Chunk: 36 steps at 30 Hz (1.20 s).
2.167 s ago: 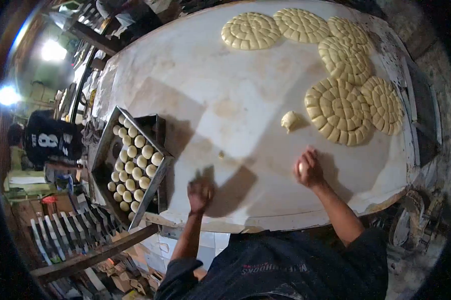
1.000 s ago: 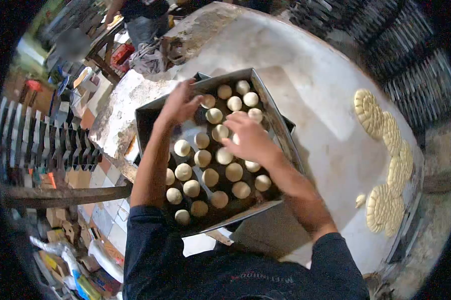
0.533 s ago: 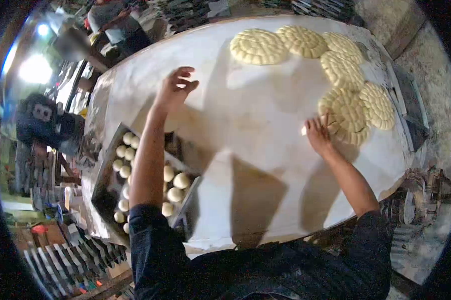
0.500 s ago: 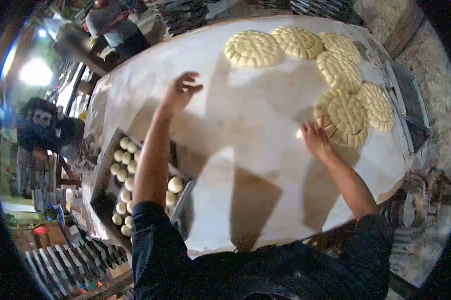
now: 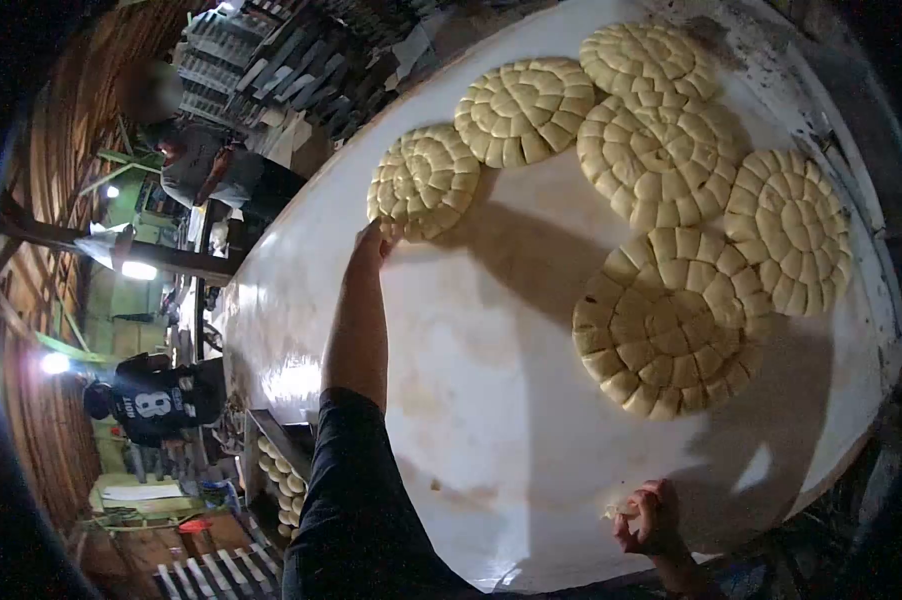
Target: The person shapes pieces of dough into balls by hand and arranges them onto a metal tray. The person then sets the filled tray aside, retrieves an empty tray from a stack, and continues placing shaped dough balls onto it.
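Note:
My left hand (image 5: 374, 240) reaches to the near edge of the leftmost dough round (image 5: 423, 182), its fingers together on the rim. Several more flat rounds of scored dough lie on the pale table, including a large one (image 5: 666, 325) at the right and one (image 5: 524, 110) at the back. Low at the right, near the table's front edge, my right hand (image 5: 651, 515) is curled with thumb and fingers around a small pale piece of dough (image 5: 616, 510). A tiny crumb (image 5: 435, 486) lies between the two arms.
Left of my left arm, a metal tray (image 5: 281, 432) with several dough balls (image 5: 289, 487) is partly hidden by my sleeve. Two people stand beyond the table's left side, one in grey (image 5: 211, 175), one in a dark shirt (image 5: 151, 402). Stacked slats (image 5: 311, 60) stand behind.
The view has turned and tilted. My left hand has gone from above the table to the leftmost round's edge. My right hand has drawn back from the large round toward the front edge.

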Each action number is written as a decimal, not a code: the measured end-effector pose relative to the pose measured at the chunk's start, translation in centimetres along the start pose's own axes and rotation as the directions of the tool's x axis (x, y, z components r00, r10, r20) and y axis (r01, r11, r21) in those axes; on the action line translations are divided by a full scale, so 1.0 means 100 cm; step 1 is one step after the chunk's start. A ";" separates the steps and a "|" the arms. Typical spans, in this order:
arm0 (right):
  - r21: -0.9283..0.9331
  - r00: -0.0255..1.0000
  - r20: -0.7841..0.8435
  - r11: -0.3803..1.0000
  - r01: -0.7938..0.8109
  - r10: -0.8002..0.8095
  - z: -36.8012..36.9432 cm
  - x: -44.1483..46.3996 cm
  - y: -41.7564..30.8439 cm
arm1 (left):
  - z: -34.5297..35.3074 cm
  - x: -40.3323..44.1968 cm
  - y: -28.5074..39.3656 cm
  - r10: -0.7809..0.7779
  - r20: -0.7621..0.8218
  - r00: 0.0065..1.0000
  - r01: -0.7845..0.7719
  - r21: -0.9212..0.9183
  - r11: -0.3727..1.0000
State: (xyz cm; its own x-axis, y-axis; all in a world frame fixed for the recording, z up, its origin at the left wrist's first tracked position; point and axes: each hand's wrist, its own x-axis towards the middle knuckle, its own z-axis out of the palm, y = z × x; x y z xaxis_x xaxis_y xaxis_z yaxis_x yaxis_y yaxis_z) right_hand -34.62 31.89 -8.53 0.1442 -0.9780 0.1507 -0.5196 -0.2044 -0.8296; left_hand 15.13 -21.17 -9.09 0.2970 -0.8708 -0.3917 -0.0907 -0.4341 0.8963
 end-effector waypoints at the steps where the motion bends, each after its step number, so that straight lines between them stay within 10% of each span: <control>1: 0.020 1.000 0.011 1.000 -0.011 0.011 0.003 0.004 0.000 | 0.007 -0.005 0.007 -0.009 -0.045 0.999 0.007 -0.054 0.999; 4: 0.008 0.999 0.031 0.999 -0.041 0.041 0.005 0.013 0.000 | 0.028 -0.018 0.026 -0.038 -0.123 0.992 -0.008 -0.351 0.936; 6: 0.077 0.996 0.089 0.997 0.001 -0.008 0.002 0.017 -0.001 | 0.033 -0.031 0.047 -0.498 -0.124 0.859 0.301 -0.663 0.685; 14: 0.042 1.000 0.007 0.999 -0.007 0.007 0.012 0.023 -0.004 | 0.019 -0.021 0.008 -0.250 0.155 0.956 0.294 -0.477 0.828; 16: 0.009 0.995 -0.004 0.995 0.102 -0.102 0.008 0.030 -0.006 | -0.024 0.005 -0.026 -0.204 0.463 0.863 0.417 -0.422 0.805; 18: -0.059 0.996 0.008 0.994 0.094 -0.094 0.012 0.025 -0.002 | -0.021 -0.035 -0.047 -0.087 0.330 0.940 0.243 -0.470 0.848; 19: -0.106 0.997 0.021 0.991 0.077 -0.075 0.016 0.022 0.000 | -0.008 -0.067 -0.065 -0.021 -0.005 1.000 0.017 -0.470 0.882; 20: -0.108 0.989 -0.025 0.984 0.141 -0.144 0.019 0.023 0.002 | -0.011 -0.096 -0.071 0.080 -0.133 0.988 -0.059 0.156 0.986; 22: -0.181 0.958 -0.096 0.951 0.249 -0.269 0.019 0.025 -0.002 | -0.016 -0.167 -0.083 0.174 -0.317 0.932 0.058 0.605 0.794; 24: -0.039 0.958 -0.147 0.970 0.242 -0.245 0.027 0.025 0.004 | -0.025 -0.234 -0.108 0.073 -0.451 0.890 0.150 0.438 0.887; 26: 0.009 0.931 -0.278 0.969 0.248 -0.236 0.031 0.023 0.005 | -0.045 -0.287 -0.154 0.490 -0.536 0.688 -0.117 0.584 0.803; 27: -0.074 0.897 -0.325 0.954 0.291 -0.299 0.033 0.021 0.003 | -0.051 -0.312 -0.180 0.628 -0.543 0.557 -0.318 0.559 0.766; 30: -0.241 0.826 -0.555 0.970 -0.045 -0.099 0.046 0.024 0.011 | -0.069 -0.452 -0.197 0.352 -0.440 0.826 -0.405 -0.029 0.914; 31: -0.237 0.828 -0.542 0.971 0.016 -0.145 0.072 0.023 -0.011 | -0.077 -0.478 -0.244 0.433 -0.454 0.779 -0.524 -0.091 0.847; 36: -0.295 0.983 -0.126 0.951 0.094 -0.136 0.113 -0.014 -0.070 | -0.103 -0.589 -0.271 0.312 -0.330 0.891 -0.445 -0.498 0.745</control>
State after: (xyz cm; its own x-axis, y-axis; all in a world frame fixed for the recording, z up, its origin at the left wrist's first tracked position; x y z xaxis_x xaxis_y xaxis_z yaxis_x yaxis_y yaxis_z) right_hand -21.66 35.20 -9.08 0.1062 -0.9385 0.3287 -0.7288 -0.2983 -0.6163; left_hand 9.87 44.26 -8.17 0.5499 -0.8352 -0.0012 0.2734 0.1786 0.9452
